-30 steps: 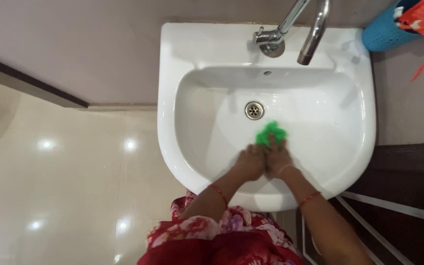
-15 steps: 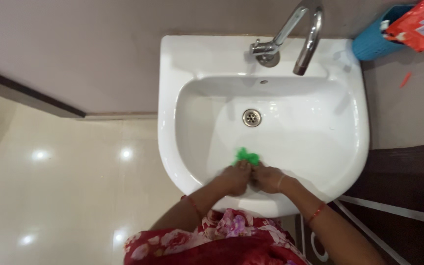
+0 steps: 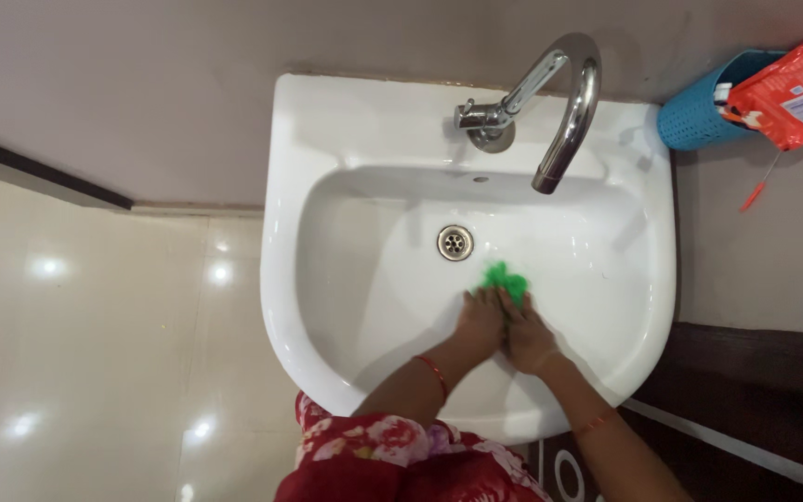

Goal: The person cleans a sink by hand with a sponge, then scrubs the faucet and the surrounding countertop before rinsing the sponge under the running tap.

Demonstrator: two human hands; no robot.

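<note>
- Your left hand [image 3: 479,321] and right hand [image 3: 527,336]: side by side, fingers curled down onto the green scrubber [image 3: 502,277].
- Scrubber: bunched at your fingertips, on the basin floor, just right of the drain [image 3: 454,243].
- Sink [image 3: 281,232]: white; tap [image 3: 564,112] arches beyond.
- Blue basket [image 3: 694,116]: far right corner.

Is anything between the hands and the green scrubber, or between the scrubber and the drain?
Nothing visible. Both hands, left and right, press on the scrubber in the sink; bare white basin lies between it and the drain.
</note>
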